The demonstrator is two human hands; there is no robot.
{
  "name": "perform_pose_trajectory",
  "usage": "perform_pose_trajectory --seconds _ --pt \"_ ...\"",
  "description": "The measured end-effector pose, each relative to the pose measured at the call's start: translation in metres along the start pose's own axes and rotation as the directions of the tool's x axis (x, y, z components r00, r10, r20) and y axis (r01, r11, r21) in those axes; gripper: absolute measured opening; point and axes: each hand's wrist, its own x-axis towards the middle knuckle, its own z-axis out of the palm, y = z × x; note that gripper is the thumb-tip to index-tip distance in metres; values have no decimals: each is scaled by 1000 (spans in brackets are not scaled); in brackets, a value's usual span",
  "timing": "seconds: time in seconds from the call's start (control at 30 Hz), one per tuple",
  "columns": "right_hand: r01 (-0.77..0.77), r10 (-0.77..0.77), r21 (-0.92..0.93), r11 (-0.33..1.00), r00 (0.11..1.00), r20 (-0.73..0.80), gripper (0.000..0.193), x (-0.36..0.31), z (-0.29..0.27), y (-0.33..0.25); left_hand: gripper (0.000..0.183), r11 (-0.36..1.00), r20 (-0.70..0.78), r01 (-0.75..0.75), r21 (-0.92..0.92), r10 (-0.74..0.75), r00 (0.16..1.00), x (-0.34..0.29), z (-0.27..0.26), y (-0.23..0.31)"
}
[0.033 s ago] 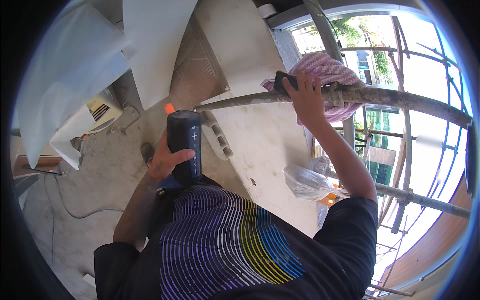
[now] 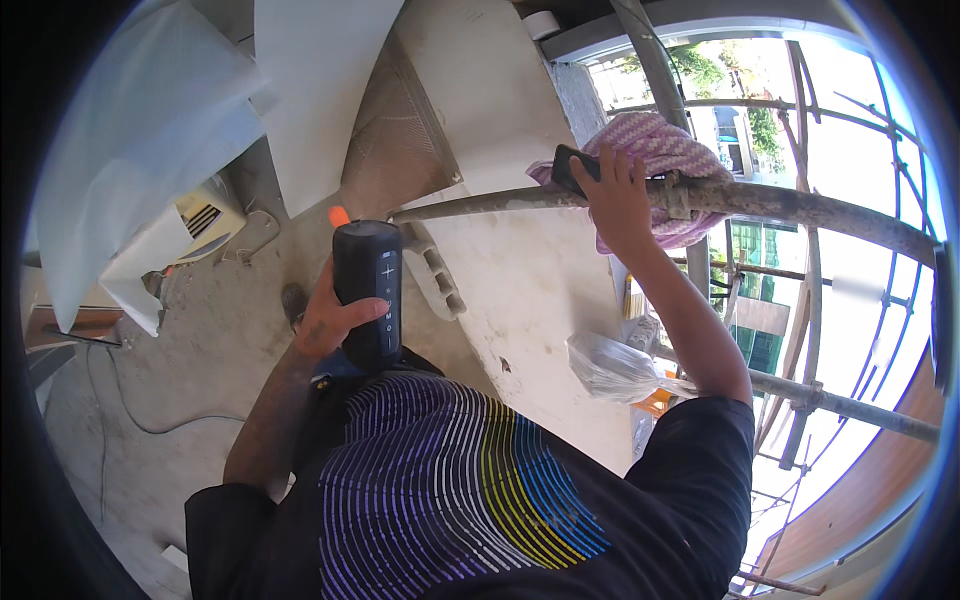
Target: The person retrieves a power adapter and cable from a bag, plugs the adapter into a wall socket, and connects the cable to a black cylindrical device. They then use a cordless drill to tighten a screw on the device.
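Black casing, upright in the left hand (image 2: pixel 335 315): a speaker (image 2: pixel 365 255), above the floor (image 2: pixel 200 385), in front of the shirt (image 2: pixel 440 470) and just beside the left end of the pipe (image 2: pixel 820 203) in this view, with no telling of any gap in depth. Fingers closed around its side, thumb across the buttons (image 2: pixel 389 275); pressed or merely touched, impossible to tell. Right hand (image 2: pixel 622 205) up at the pipe, fingers over its upper edge, with a phone (image 2: pixel 568 170) under the thumb side at that same edge; gripped or only pinned there, impossible to judge. Beside it, a pink towel (image 2: pixel 655 145) in a bunch around the pipe near the clamp (image 2: pixel 679 197). Main risk, by judgement: loss of the speaker from loosened fingers or a knock against the pipe's end, with a drop onto hard floor or the hollow block (image 2: pixel 438 280). Also possible: an unwanted button press from a shift of the thumb. Likewise a slide of the phone off the rounded pipe, from a weak hold or a tug on the towel. Near the right elbow, a clear bag (image 2: pixel 605 365): easy to snag with a careless swing.
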Motion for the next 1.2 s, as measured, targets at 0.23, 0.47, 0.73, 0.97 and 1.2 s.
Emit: perform_pose_trajectory --seconds 0.23,0.47,0.73,0.97,1.2 --pt "-26 27 -9 1000 993 116 76 15 9 -6 87 998 -42 -22 63 25 999 -7 -39 20" --pt "-34 34 5 999 997 73 79 11 5 -11 90 998 -40 21 60 -19 999 -15 -50 24" --pt "-91 81 61 994 986 145 95 11 -8 -12 92 997 -39 31 76 -28 999 -21 -55 31" --pt "-134 105 268 954 987 119 107 8 -12 -4 92 994 -34 49 100 -46 998 -24 -62 37" --pt "-136 110 287 948 988 106 110 6 -15 -6 92 993 -40 14 117 -10 999 -25 -68 36"
